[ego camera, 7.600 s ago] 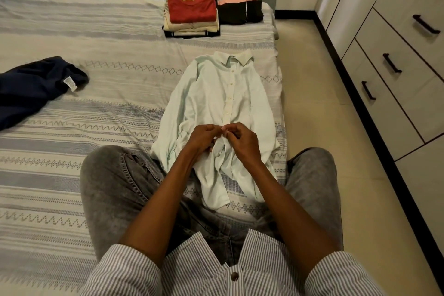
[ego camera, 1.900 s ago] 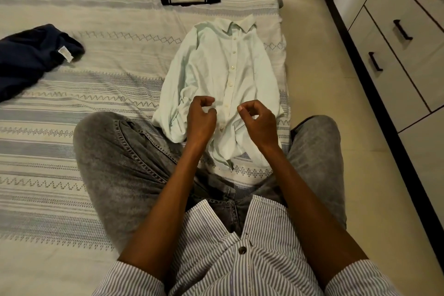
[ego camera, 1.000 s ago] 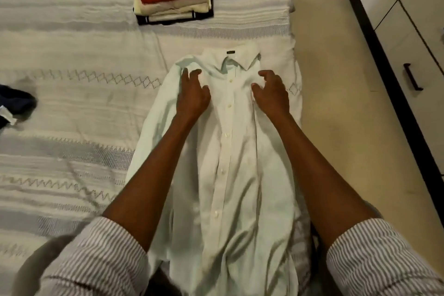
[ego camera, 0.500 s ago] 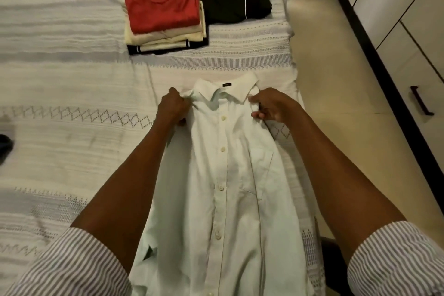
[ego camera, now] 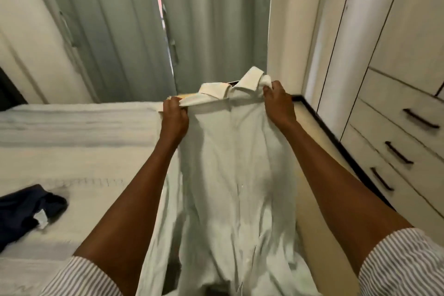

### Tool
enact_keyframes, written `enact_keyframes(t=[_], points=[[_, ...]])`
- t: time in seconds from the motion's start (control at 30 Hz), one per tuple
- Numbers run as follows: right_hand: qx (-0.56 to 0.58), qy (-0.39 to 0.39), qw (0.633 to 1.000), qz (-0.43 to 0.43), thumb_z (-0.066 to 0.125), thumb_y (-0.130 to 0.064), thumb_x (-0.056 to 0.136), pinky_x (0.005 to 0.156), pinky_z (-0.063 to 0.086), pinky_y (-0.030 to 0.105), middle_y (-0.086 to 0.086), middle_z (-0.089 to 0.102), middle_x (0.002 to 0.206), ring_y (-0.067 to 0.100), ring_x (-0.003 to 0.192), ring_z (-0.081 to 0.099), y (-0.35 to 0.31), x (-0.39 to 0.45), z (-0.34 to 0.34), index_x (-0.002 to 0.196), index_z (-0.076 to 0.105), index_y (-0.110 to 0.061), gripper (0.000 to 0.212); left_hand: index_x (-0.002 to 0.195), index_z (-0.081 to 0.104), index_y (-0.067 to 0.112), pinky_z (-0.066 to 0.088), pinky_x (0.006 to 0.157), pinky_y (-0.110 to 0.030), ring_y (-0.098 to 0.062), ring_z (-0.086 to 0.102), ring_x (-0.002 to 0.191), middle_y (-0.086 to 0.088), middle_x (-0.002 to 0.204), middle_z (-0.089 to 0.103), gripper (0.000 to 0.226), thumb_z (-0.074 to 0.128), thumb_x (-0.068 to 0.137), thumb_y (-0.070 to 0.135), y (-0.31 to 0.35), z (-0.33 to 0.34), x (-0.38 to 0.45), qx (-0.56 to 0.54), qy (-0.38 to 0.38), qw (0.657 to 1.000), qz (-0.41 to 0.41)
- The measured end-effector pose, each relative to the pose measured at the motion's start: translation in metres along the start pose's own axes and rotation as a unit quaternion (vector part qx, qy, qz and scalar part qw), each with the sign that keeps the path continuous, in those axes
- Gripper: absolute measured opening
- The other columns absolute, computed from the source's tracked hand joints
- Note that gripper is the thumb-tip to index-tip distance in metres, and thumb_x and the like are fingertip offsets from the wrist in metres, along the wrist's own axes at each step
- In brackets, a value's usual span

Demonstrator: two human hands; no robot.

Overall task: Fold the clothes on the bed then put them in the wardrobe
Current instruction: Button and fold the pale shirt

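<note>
A pale white button-up shirt (ego camera: 230, 163) hangs in the air over the bed (ego camera: 79, 146), front side towards me, its tail trailing down near my lap. My left hand (ego camera: 174, 118) grips its left shoulder beside the collar. My right hand (ego camera: 278, 103) grips the right shoulder, fingers curled round the cloth. The raised shirt hides the folded stacks at the far end of the bed; only a sliver of yellow shows by my left hand. A dark navy garment (ego camera: 26, 211) with a white label lies crumpled at the bed's left side.
The wardrobe (ego camera: 408, 79) with dark-handled drawers (ego camera: 396, 151) and tall doors runs along the right. A strip of beige floor (ego camera: 310, 127) lies between it and the bed. Grey-green curtains (ego camera: 144, 31) hang behind the bed.
Both hands have lifted the shirt by its shoulders off the bed and up into the air. The view has tilted up towards the curtains, and the folded stacks are now hidden.
</note>
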State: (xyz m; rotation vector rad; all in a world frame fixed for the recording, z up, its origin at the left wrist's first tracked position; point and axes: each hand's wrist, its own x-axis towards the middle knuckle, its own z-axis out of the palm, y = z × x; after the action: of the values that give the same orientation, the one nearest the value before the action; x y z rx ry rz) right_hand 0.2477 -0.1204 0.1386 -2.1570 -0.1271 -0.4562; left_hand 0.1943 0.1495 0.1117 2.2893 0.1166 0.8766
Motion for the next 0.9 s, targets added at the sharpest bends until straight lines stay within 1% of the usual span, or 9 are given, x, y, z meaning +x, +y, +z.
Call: enact_keyframes(t=[0.13,0.2,0.27,0.4,0.5,0.63,0.73,0.8,0.9], points=[[0.081,0.087,0.989,-0.082,0.044,-0.034,0.105,0.097,0.043,0.037,0.007,0.055,0.142,0.027,0.127,0.052,-0.058,-0.001,-0.049,0.145,0.042,-0.016,0.044,0.106,0.057,-0.001,0.035,0.086,-0.033,-0.033,0.052,0.101,-0.020,0.105,0.057,0.016,0.046,0.095,0.004,0.052,-0.044,0.024,-0.082,0.089,0.992,0.021],[0.101,0.088,0.981,-0.137,0.051,-0.037,0.101,0.086,0.047,0.037,0.001,0.066,0.122,0.023,0.107,0.060,-0.100,-0.004,-0.099,0.130,0.052,-0.025,0.031,0.110,0.055,0.001,0.038,0.088,-0.032,-0.028,0.053,0.102,-0.017,0.108,0.057,0.016,0.048,0.096,0.006,0.098,-0.083,0.041,-0.135,0.118,0.983,0.043],[0.119,0.089,0.975,-0.167,0.063,-0.042,0.093,0.070,0.045,0.035,-0.007,0.065,0.089,0.018,0.081,0.059,-0.123,-0.009,-0.132,0.095,0.052,-0.030,0.016,0.110,0.052,0.006,0.037,0.082,-0.026,-0.022,0.052,0.098,-0.011,0.106,0.057,0.014,0.051,0.097,0.011,0.126,-0.111,0.042,-0.179,0.137,0.973,0.053],[0.165,-0.114,0.972,-0.125,0.079,-0.029,0.082,0.077,0.050,0.034,0.004,0.070,0.093,0.020,0.088,0.063,-0.130,-0.023,-0.142,0.092,0.062,-0.023,0.021,0.105,0.044,0.019,0.037,0.077,-0.031,-0.021,0.052,0.092,-0.002,0.103,0.058,0.013,0.053,0.096,0.018,0.129,-0.129,0.032,-0.181,0.098,0.978,0.010],[0.316,-0.245,0.915,-0.055,0.080,-0.020,0.077,0.086,0.050,0.038,0.011,0.067,0.103,0.029,0.100,0.062,-0.126,-0.047,-0.137,0.110,0.061,-0.001,0.043,0.104,0.043,0.017,0.036,0.076,-0.033,-0.024,0.053,0.091,-0.004,0.101,0.059,0.012,0.052,0.098,0.021,0.122,-0.141,0.020,-0.175,0.096,0.980,-0.004],[0.454,-0.339,0.824,-0.003,0.065,-0.010,0.086,0.101,0.047,0.048,0.019,0.060,0.126,0.033,0.113,0.058,-0.126,-0.078,-0.117,0.136,0.051,-0.005,0.052,0.105,0.045,0.014,0.037,0.072,-0.035,-0.029,0.055,0.088,-0.007,0.096,0.059,0.010,0.051,0.097,0.014,0.114,-0.165,0.004,-0.161,0.108,0.981,-0.011],[0.497,-0.378,0.781,0.001,0.062,-0.007,0.087,0.114,0.034,0.051,0.022,0.056,0.136,0.035,0.122,0.053,-0.126,-0.086,-0.103,0.135,0.056,-0.010,0.048,0.105,0.045,0.017,0.045,0.078,-0.040,-0.032,0.059,0.093,-0.006,0.098,0.060,0.013,0.049,0.095,0.010,0.114,-0.175,0.005,-0.175,0.108,0.979,-0.013],[0.456,-0.385,0.803,-0.001,0.067,-0.010,0.086,0.116,0.033,0.052,0.022,0.055,0.137,0.035,0.123,0.052,-0.125,-0.083,-0.098,0.136,0.055,-0.007,0.051,0.107,0.047,0.015,0.047,0.079,-0.039,-0.032,0.059,0.096,-0.006,0.100,0.061,0.016,0.048,0.094,0.008,0.115,-0.176,0.007,-0.186,0.113,0.976,-0.022],[0.332,-0.361,0.871,0.017,0.088,-0.022,0.070,0.110,0.041,0.056,0.017,0.060,0.135,0.036,0.121,0.060,-0.125,-0.078,-0.100,0.140,0.048,-0.014,0.081,0.113,0.051,0.010,0.040,0.077,-0.032,-0.030,0.058,0.095,-0.011,0.105,0.063,0.021,0.047,0.093,0.005,0.115,-0.189,0.007,-0.176,0.138,0.975,-0.016]])
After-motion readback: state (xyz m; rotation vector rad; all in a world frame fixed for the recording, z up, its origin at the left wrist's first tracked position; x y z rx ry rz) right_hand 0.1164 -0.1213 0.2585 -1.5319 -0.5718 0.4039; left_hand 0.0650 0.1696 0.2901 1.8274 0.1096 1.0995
